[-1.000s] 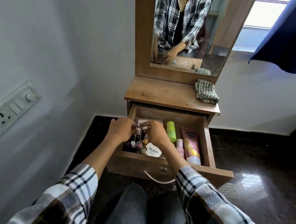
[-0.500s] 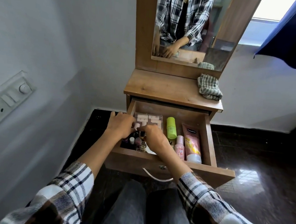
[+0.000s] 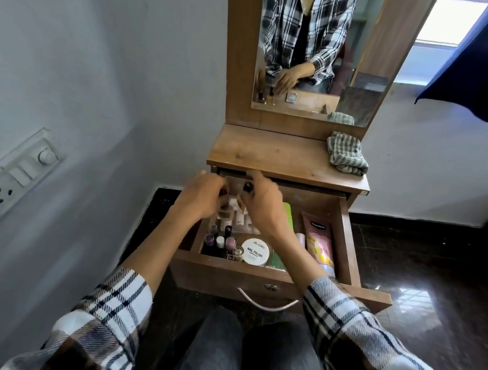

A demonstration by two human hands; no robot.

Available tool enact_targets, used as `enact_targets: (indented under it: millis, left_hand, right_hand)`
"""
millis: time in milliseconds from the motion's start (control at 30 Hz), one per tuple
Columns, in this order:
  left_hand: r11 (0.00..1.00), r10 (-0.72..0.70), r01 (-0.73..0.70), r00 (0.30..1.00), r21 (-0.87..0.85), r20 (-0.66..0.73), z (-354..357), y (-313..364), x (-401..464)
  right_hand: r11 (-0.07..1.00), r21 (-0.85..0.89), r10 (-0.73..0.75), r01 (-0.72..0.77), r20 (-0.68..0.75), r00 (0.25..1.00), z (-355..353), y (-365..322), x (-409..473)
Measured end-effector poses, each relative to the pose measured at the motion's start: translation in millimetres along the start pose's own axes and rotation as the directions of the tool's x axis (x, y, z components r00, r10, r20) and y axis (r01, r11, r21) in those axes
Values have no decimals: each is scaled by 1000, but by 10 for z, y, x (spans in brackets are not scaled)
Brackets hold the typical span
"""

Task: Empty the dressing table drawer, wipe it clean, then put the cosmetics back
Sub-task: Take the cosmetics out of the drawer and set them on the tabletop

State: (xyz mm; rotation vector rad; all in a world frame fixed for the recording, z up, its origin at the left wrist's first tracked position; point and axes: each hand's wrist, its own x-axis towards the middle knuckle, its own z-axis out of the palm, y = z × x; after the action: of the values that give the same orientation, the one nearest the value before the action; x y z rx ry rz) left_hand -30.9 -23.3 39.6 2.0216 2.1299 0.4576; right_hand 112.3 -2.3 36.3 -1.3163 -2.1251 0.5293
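While each hand, left hand (image 3: 206, 194) and right hand (image 3: 261, 198), pinches a small nail polish bottle (image 3: 247, 187), hold the caps; glass looks light, slippery, breakable.

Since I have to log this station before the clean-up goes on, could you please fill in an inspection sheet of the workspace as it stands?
Surface: dressing table top bare wood, except a folded checked cloth at its right rear.
Job's things: drawer pulled open, not emptied; nail polish bottles front left, round white nail polish remover tub, pink tube on the right.
Clutter: nothing seen.
Hands: left hand and right hand raised over the drawer's back, each pinching a small dark-capped bottle; blurred.
Cables: nothing seen.
Surroundings: mirror, wall switch panel, dark curtain, glossy dark floor.
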Motion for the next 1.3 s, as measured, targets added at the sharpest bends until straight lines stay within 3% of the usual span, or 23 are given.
enact_targets:
  millis: [133,200,300,533,767,1100,1300]
  left_hand:
    - [982,-13,-23,982,-189,-187,-280,41,287]
    - [981,-15,-46,952,-191,-307,-399,58,462]
    - [969,-75,-22,923,-247,-378,-462,27,742]
    - [948,-202,50,858,-315,-473,-280,-36,1244]
    - [947,-231,72,830,-313,-508,-94,-120,1521]
    - [876,-129,-103,891,-472,-435,293,-356,1402]
    - [841,-239,-55,855,-539,-461,264,-390,1577]
  right_hand:
    - [955,289,106,-73,-100,989,-200,-132,374]
    - [939,337,121,-67,-143,982,-251,-152,596]
    - [903,426,140,-53,-176,974,-257,-124,894]
    - [921,381,150,-80,-157,976,1,60,1383]
    - [939,338,135,-69,-174,975,259,126,1637]
    - [933,357,98,-44,-132,986,541,255,1566]
    - [918,388,126,-77,-102,987,587,226,1740]
